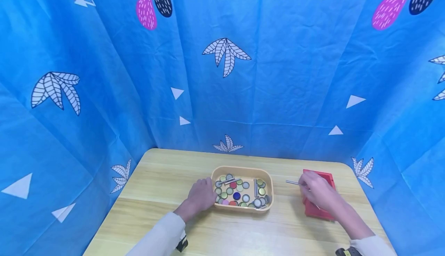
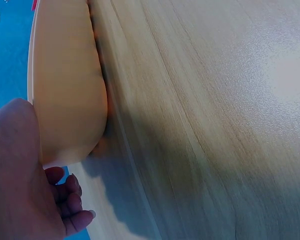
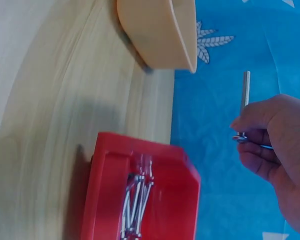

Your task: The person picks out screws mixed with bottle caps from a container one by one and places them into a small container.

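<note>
My left hand [image 1: 203,194] holds the left end of a tan tray [image 1: 240,168], its thumb side against the rim and the other fingers curled below in the left wrist view. Bottle caps [image 1: 236,196] in several colours and a few silver rods [image 1: 256,188] lie inside the tray. Over a red bin [image 1: 320,214], my right hand [image 1: 318,188] pinches a silver metal rod [image 3: 245,90] between thumb and fingers. A small flat metal head [image 3: 239,138] shows below the fingertips, and a thin metal piece [image 3: 266,146] sticks out beside it.
Several long silver rods with small heads [image 3: 136,200] lie in the red bin, at the right of the wooden table [image 1: 174,163]. Blue patterned cloth [image 1: 222,101] hangs behind the table and along both sides.
</note>
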Demonstrator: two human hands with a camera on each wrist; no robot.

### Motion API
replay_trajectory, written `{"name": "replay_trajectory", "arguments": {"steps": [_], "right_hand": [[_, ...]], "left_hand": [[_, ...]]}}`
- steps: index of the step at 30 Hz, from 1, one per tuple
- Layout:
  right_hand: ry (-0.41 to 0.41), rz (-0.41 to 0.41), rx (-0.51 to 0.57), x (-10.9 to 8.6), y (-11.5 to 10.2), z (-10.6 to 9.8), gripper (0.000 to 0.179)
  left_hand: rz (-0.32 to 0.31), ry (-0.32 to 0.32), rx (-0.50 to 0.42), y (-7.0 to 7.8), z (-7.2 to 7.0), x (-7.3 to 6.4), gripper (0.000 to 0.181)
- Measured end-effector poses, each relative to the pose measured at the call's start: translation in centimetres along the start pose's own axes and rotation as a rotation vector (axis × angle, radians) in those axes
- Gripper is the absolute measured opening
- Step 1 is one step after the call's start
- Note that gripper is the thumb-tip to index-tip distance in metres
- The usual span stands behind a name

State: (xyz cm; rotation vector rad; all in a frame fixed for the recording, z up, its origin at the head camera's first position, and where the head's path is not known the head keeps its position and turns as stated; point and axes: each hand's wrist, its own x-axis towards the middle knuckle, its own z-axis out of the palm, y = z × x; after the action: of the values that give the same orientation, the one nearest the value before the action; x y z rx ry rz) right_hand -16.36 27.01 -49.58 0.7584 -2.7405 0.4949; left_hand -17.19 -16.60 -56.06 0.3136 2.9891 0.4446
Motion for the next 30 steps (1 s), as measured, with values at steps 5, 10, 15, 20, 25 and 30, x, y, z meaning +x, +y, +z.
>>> {"name": "replay_trajectory", "arguments": {"steps": [5, 10, 15, 20, 25, 30], "right_hand": [[-0.051, 0.097, 0.018, -0.6, 0.7, -0.5, 0.026], [-0.081, 0.15, 0.02, -1.2, 1.4, -0.8, 0.023], [-0.069, 0.144, 0.004, -2.1, 2.1, -0.8, 0.023], [-0.047, 0.109, -0.038, -2.8, 3.1, -0.5, 0.024], [-0.095, 0.163, -0.059, -3.4, 3.7, -0.4, 0.02], [-0.167, 0.231, -0.063, -3.7, 3.9, -0.4, 0.019]], "left_hand": [[-0.007, -0.005, -0.015, 0.2, -0.5, -0.1, 0.036], [-0.014, -0.01, -0.012, 0.2, -0.6, -0.1, 0.036], [-0.015, -0.008, -0.011, 0.1, -0.3, -0.1, 0.037], [-0.018, -0.002, -0.005, 0.1, -0.2, -0.1, 0.037], [-0.018, 0.0, -0.015, 0.1, -0.1, -0.1, 0.037], [-0.016, -0.01, -0.009, 0.0, 0.0, 0.0, 0.036]]}}
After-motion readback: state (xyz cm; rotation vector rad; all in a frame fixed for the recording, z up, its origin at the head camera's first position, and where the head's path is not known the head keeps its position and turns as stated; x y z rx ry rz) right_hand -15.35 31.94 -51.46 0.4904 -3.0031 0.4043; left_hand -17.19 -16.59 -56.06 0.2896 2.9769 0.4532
